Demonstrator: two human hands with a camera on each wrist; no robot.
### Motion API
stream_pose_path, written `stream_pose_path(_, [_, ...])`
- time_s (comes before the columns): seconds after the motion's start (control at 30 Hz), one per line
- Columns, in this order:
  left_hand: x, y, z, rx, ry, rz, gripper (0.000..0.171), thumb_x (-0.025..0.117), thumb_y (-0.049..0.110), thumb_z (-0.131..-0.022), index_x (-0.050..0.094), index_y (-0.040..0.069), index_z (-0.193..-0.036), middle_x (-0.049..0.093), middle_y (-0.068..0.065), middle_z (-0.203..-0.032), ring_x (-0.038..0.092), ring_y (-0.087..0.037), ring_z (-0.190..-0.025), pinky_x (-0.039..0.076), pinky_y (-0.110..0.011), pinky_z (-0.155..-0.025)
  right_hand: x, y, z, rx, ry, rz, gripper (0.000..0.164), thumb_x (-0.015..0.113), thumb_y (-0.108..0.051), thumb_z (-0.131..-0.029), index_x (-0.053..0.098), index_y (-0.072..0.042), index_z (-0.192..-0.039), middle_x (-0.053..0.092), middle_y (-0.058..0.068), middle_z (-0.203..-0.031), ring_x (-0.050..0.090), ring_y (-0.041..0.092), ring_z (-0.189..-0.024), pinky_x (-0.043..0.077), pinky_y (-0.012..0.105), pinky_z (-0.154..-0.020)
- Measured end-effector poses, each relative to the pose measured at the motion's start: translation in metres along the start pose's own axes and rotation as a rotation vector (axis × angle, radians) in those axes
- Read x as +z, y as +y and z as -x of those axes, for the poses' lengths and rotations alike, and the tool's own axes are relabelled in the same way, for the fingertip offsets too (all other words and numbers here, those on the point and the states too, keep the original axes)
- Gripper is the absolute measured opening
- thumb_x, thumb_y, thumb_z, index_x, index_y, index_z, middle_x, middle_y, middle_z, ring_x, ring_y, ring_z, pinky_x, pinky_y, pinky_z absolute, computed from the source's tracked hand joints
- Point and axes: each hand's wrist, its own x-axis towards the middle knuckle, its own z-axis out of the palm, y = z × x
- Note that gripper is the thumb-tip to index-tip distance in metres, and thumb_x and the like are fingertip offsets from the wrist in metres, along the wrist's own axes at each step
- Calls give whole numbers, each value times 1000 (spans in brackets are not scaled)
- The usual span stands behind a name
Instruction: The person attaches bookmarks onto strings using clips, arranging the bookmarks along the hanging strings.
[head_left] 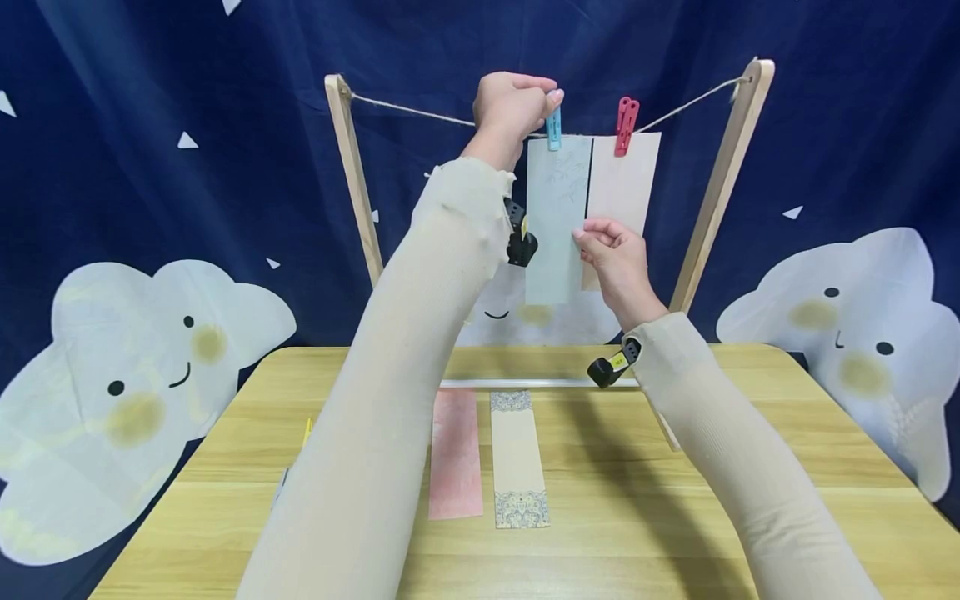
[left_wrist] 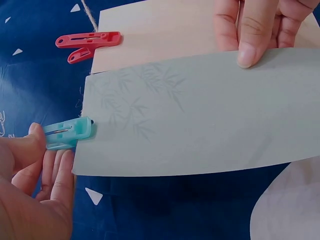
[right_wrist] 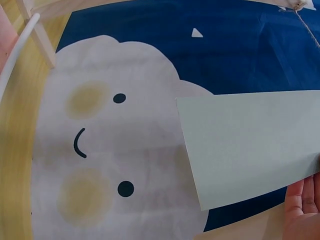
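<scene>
A pale green paper strip (head_left: 557, 225) with a faint bamboo-leaf print (left_wrist: 137, 107) hangs from the twine (head_left: 412, 109). At its top edge sits a light blue clothespin (head_left: 554, 125), whose upper end my left hand (head_left: 510, 108) pinches between thumb and fingers. Lower down, my right hand (head_left: 617, 260) pinches the strip's right edge, thumb in front. Beside it a cream paper strip (head_left: 622, 179) hangs under a red clothespin (head_left: 626, 127), partly behind the green one. In the right wrist view only the fingers (right_wrist: 301, 202) of that hand show, by the green strip's edge.
Two wooden posts (head_left: 352, 175) hold the twine, with a white rod (head_left: 540, 383) low between them. On the wooden table (head_left: 600, 533) lie a pink strip (head_left: 456, 454) and a cream strip with blue patterned ends (head_left: 519, 458). Dark blue cloth (head_left: 420, 50) with clouds hangs behind.
</scene>
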Motion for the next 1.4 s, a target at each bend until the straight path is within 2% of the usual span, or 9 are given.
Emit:
stream_pose_path(0.17, [0, 0, 0, 2, -15, -25, 15, 71, 21, -85, 74, 19, -100, 64, 9, -101, 61, -5, -89, 47, -14, -81, 0, 0, -1, -19, 11, -5, 7, 69, -6, -85, 64, -7, -89, 66, -3, -75, 54, 9, -69, 47, 18, -63])
stream_pose_path(0.4, [0, -1, -1, -44, -37, -33, 14, 70, 22, -86, 73, 19, -99, 63, 10, -104, 61, -5, -91, 46, -15, -85, 2, 2, -3, -32, 25, -28, 8, 68, -2, -85, 64, -9, -84, 65, -4, -72, 54, 9, -65, 47, 17, -61])
stream_pose_path(0.67, [-2, -1, -4, -48, -62, -30, 17, 71, 20, -85, 72, 18, -101, 62, 10, -106, 60, -4, -93, 46, -14, -84, 4, 3, -5, -29, 32, -58, 8, 68, 0, -84, 64, -8, -84, 64, -3, -70, 53, 8, -62, 47, 17, -59])
stream_pose_path(0.83, [-2, -1, -5, -51, -82, -31, 18, 71, 22, -85, 71, 18, -102, 62, 11, -108, 60, -5, -96, 44, -17, -90, 3, 3, -6, -23, 37, -61, 8, 68, 0, -85, 64, -8, -84, 64, -3, -70, 52, 8, -61, 46, 17, -59])
stream_pose_path(0.97, [-2, -3, -5, -38, -112, -20, 22, 72, 22, -84, 70, 17, -106, 61, 10, -112, 59, -7, -100, 41, -19, -94, 2, 3, -6, -18, 35, -64, 8, 67, 0, -85, 63, -7, -84, 63, -3, -70, 52, 8, -61, 46, 17, -58])
stream_pose_path(1.1, [-4, -5, -4, -8, -149, 0, 28, 72, 19, -84, 67, 13, -111, 60, 6, -116, 57, -9, -106, 42, -16, -93, 2, 4, -7, -8, 36, -64, 8, 68, -1, -85, 63, -7, -86, 64, -3, -72, 52, 8, -63, 46, 17, -59])
stream_pose_path(1.4, [-7, -6, -3, -3, -181, 40, 34, 71, 13, -85, 63, 10, -118, 58, 5, -121, 56, -10, -110, 42, -15, -94, 0, 6, -8, -9, 34, -91, 8, 67, 0, -85, 65, -8, -85, 65, -2, -74, 54, 9, -65, 46, 17, -59])
